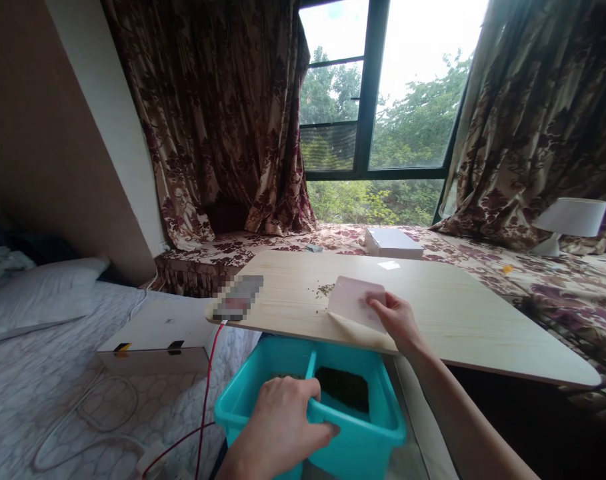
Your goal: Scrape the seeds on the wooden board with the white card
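My left hand [283, 423] grips the near rim of a teal plastic bin [387, 420] held just below the near edge of a light wooden tabletop [457, 313]. Dark crumbs lie in the bin's bottom [343, 388]. My right hand [397, 320] holds a pale pink flat card [355, 301] on the tabletop near its front edge, fingers pressed on the card's right side. A small scatter of dark crumbs [325, 289] lies on the wood just left of the card.
A blurred-out flat object [239, 297] lies at the table's left end with a red cable [207, 380] hanging from it. A white box [155, 337] sits on the bed at left. Behind stand a white box [393, 241], a lamp [570, 220], curtains and a window.
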`<state>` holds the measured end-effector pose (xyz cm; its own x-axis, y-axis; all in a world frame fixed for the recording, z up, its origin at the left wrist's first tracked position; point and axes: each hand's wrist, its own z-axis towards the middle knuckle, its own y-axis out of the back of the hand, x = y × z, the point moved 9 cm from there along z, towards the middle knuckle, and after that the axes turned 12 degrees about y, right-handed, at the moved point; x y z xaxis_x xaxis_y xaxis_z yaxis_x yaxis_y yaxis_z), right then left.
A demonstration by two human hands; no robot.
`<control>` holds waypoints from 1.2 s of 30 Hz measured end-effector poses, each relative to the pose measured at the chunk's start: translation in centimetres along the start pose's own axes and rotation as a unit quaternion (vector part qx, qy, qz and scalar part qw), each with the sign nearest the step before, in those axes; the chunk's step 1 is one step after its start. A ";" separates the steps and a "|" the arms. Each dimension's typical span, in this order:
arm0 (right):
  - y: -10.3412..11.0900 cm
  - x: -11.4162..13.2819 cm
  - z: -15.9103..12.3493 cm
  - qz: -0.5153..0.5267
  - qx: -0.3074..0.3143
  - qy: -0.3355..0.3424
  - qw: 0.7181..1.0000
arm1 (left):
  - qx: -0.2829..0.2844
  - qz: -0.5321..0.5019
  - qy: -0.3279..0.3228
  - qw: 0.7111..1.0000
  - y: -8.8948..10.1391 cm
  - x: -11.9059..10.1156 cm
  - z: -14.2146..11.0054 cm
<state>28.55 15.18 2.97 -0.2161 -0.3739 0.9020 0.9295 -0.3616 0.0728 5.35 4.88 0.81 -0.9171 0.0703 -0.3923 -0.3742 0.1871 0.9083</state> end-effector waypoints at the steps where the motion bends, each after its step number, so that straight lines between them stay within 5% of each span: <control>1: 0.0 0.1 0.1 0.000 0.000 0.001 1.000 | -0.004 0.001 0.002 1.000 0.1 0.2 0.1; 14: -1.7 0.9 0.7 -0.005 0.029 0.024 0.999 | -0.023 0.005 0.021 0.999 0.8 0.9 0.3; 36: -1.5 0.6 0.6 -0.016 0.019 0.026 0.999 | -0.008 0.037 0.028 0.999 0.8 1.3 0.4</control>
<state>27.19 15.97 3.68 -0.2600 -0.4063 0.8760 0.9322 -0.3421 0.1180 3.91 5.54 0.94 -0.9481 0.0288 -0.3166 -0.3076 0.1683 0.9365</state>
